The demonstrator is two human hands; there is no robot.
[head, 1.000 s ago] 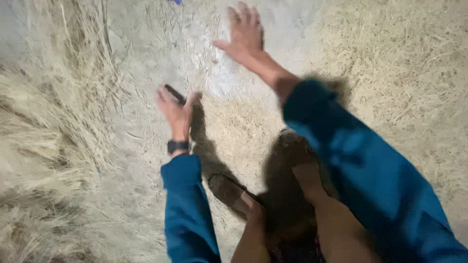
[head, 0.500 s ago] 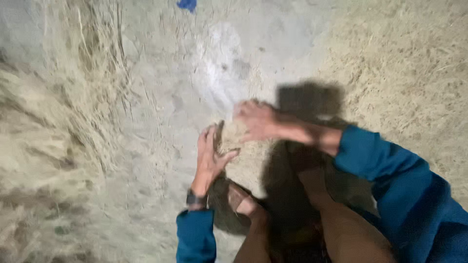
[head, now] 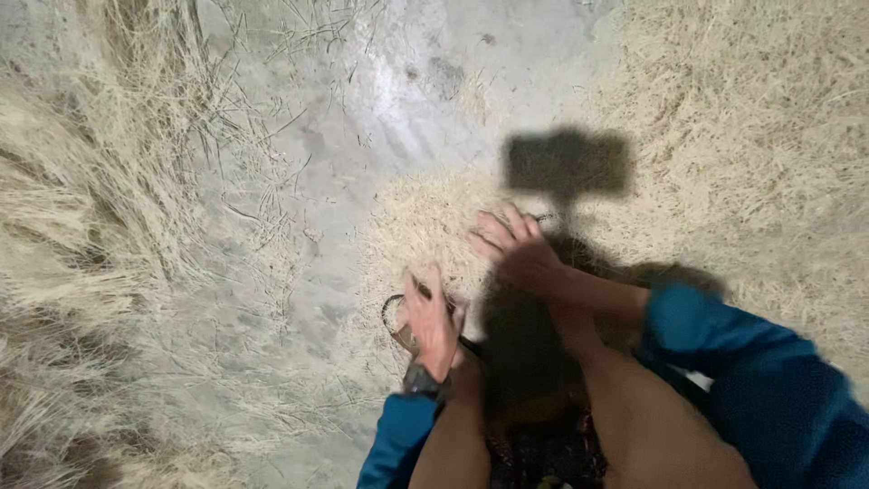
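left hand [head: 431, 319] and right hand [head: 509, 246], fingers spread and gripping nothing, press flat on a small heap of chaff [head: 425, 226] on the bare ground [head: 362, 118] betw. straw piles [head: 81, 235] (sandal [head: 396, 319] partly hidden under left hand).

Small heap of pale chopped straw [head: 425, 226] on bare grey ground, loose and flat-topped, at centre. Left hand [head: 433, 319] rests on its 6 o'clock edge; right hand [head: 511, 246], fingers spread, presses its 3 o'clock edge.
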